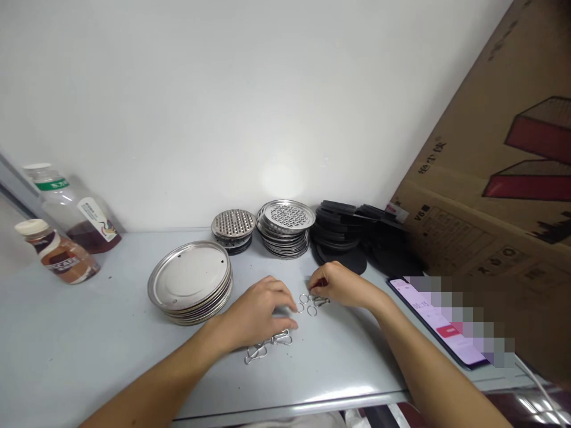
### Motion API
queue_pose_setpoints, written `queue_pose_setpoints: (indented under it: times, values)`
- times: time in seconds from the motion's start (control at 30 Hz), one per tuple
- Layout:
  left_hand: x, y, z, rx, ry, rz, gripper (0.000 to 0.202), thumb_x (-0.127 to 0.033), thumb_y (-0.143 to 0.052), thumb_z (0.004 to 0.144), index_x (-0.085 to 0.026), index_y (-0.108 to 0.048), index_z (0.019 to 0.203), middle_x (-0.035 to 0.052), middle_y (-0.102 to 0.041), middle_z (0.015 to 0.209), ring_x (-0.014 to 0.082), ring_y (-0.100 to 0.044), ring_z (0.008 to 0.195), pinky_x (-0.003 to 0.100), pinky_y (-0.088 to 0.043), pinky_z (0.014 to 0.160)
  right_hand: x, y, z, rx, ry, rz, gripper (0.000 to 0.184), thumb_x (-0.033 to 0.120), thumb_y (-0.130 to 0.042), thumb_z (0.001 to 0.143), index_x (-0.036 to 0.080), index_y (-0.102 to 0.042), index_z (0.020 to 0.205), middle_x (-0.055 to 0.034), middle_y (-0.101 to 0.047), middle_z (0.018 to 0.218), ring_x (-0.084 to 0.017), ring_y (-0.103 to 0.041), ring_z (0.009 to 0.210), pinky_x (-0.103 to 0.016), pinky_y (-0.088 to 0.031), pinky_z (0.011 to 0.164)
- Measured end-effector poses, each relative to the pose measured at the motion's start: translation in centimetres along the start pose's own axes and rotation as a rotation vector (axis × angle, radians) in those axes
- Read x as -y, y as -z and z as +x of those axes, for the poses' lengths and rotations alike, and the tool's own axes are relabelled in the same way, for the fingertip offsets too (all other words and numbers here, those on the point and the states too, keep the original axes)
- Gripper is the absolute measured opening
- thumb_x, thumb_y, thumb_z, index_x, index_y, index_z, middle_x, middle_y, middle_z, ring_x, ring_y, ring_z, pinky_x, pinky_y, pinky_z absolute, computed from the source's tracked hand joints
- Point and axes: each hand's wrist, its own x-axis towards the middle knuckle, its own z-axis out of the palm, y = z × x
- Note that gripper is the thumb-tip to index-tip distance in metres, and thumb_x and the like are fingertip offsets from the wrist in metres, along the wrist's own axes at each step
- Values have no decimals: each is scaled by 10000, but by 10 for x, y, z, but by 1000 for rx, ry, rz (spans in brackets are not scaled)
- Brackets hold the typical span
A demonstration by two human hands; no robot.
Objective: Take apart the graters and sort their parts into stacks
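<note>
My left hand [265, 309] hovers over the grey table with its thumb and fingers apart and nothing between them. Just below it lie several bent-wire metal clips [259, 352]. A few thin metal rings [312, 310] rest on the table between my two hands. My right hand [334, 282] is closed in a pinch down at the table, beside the rings and some small wire pieces [322, 301]. What its fingertips hold, if anything, is hidden.
Left of my left hand stands a stack of round metal lids [190, 276]. Behind are perforated grater discs [234, 223], more grater discs [289, 215] and black round parts [339, 238]. Two bottles [66, 252] stand left. A phone [439, 321] and cardboard box [464, 208] are right.
</note>
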Motion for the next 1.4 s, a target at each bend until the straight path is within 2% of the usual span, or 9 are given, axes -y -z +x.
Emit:
queue_pose_setpoints:
  times: [0.17,0.33,0.4,0.5,0.67,0.87,1.07,1.23,1.4]
  values:
    - [-5,13,-16,145,118,107,227,-390,-772,731,-226,-727,882,48,-622,971,251,-531,1040,325,-409,882,3,3,-1,14,5,4,195,112,-546,721,129,-675,576,43,-503,498,-82,-344,503,-231,-270,509]
    - [-8,10,-13,164,123,2,97,-302,-736,753,-216,-705,786,29,-636,910,214,-560,980,288,-410,847,16,0,0,-232,2,93,199,208,-565,827,155,-747,769,-17,-659,649,-125,-523,576,-239,-378,565]
    - [-10,10,-11,135,166,-98,110,-310,-717,759,-206,-697,788,19,-657,869,195,-590,887,272,-424,772,27,-5,1,-277,27,216,207,271,-583,857,157,-753,825,-32,-677,700,-134,-552,604,-245,-407,580]
    - [-11,13,-8,57,298,-349,167,-348,-641,820,-184,-662,841,11,-673,776,161,-599,709,249,-413,629,43,-16,1,-198,67,498,276,390,-604,877,156,-747,915,-28,-673,725,-121,-549,589,-236,-432,555]
    - [-5,12,-2,-58,393,-737,245,-402,-635,843,-159,-619,872,40,-700,729,147,-627,655,256,-447,638,56,-36,4,-169,58,787,359,387,-665,847,166,-677,1130,-7,-670,715,-103,-576,555,-209,-439,500]
    - [-3,14,2,-170,416,-936,299,-428,-638,859,-140,-664,935,33,-668,766,93,-584,606,214,-420,582,53,-33,8,-282,22,865,245,336,-731,787,126,-724,914,-40,-704,710,-125,-627,566,-246,-488,547]
    - [-3,20,1,-175,434,-1108,238,-287,-697,839,-131,-710,1018,39,-657,844,80,-587,713,199,-436,680,51,-29,5,-410,50,733,190,303,-671,851,164,-713,973,-8,-652,642,-131,-641,565,-234,-481,530]
    - [-1,15,0,-192,413,-1197,202,-268,-723,827,-118,-724,962,33,-646,812,52,-566,672,162,-428,646,52,-37,4,-542,316,389,249,197,-592,902,228,-707,1120,-63,-665,906,-129,-642,663,-250,-522,565]
    - [1,16,2,-284,442,-1255,189,-269,-753,806,-128,-726,929,19,-642,777,34,-558,635,146,-440,636,43,-45,6,-725,513,-80,356,93,-547,913,182,-596,1255,-96,-694,923,-166,-653,783,-285,-542,686]
